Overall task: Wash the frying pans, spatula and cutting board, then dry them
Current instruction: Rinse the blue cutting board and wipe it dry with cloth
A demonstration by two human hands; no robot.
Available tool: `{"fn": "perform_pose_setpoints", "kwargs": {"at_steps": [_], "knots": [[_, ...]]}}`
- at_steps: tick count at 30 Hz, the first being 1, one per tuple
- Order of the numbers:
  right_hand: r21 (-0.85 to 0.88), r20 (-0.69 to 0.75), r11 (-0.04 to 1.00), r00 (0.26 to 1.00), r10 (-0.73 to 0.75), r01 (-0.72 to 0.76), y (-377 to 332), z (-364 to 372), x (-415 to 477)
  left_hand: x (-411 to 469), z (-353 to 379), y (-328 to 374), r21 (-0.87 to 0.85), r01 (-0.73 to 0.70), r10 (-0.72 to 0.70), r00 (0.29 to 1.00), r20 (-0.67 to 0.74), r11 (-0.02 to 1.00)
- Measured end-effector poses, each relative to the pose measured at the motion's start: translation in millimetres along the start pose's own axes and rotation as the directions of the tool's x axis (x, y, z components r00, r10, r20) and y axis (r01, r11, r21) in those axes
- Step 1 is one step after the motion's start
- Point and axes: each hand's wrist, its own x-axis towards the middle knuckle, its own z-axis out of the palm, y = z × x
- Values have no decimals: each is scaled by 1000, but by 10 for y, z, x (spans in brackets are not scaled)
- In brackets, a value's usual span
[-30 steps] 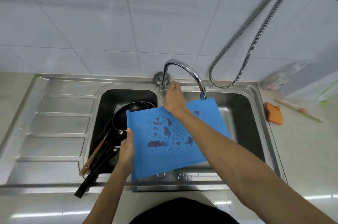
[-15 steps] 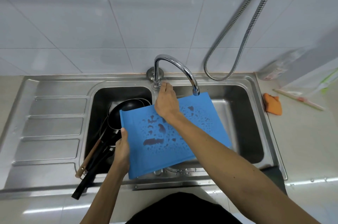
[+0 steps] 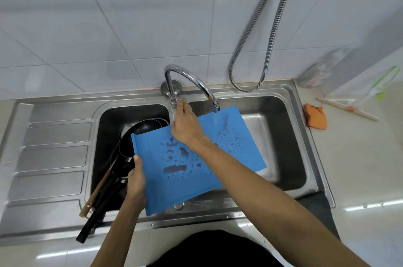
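Left hand (image 3: 136, 181): we grip cutting board (image 3: 196, 170) edge, far end under tap (image 3: 189, 77) for rinsing.
Right hand (image 3: 185, 125): fingers straight, touching tap base.

Light: bright, even, cool white; source probably overhead, out of frame.
Glare: hard white streaks along the glossy front edge of the desk (image 3: 359, 168), a thin highlight on the faucet (image 3: 192, 79) curve, and a soft sheen on the steel drainboard (image 3: 54, 157).
Shadow: left basin (image 3: 109, 125) reads dark, and detail among the black pans (image 3: 144, 129) is lost. Soft shadow below the cutting board (image 3: 196, 179) in the right basin (image 3: 272, 136).
Distortion: wide-angle; grout lines of the tile wall (image 3: 109, 16) splay outward and the sink rim bows.
Blur: shower hose (image 3: 272, 27) and bottle (image 3: 320, 70) smeared; droplets at centre are sharp.
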Motion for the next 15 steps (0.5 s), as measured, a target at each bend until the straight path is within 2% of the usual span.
{"fn": "perform_pose_setpoints", "kwargs": {"at_steps": [3, 5, 6, 8, 11, 13, 15], "knots": [[197, -90, 976, 994, -70, 87, 130, -191, -343, -46, 75, -3, 10, -1, 1, 1000, -23, 1000], [270, -270, 950, 959, -83, 158, 386, -312, -751, -67, 134, -5, 6, 8, -8, 999, -37, 1000], [287, -370, 948, 929, -26, 141, 564, -402, -947, -61, 156, -24, 7, 16, -15, 999, -40, 1000], [339, -525, 941, 834, 172, 19, 1079, -632, -1139, -13, 181, -72, -2, 27, -27, 998, -50, 1000], [383, -667, 901, 614, 423, -205, 2127, -1108, -1020, 45, 216, -143, 10, 59, -58, 996, -67, 998], [350, -700, 863, 510, 500, -364, 2783, -1422, -840, 24, 252, -143, 22, 69, -67, 994, -83, 997], [322, -665, 785, 463, 586, -530, 3241, -1656, -683, -15, 289, -102, 18, 72, -71, 994, -89, 997]]}}
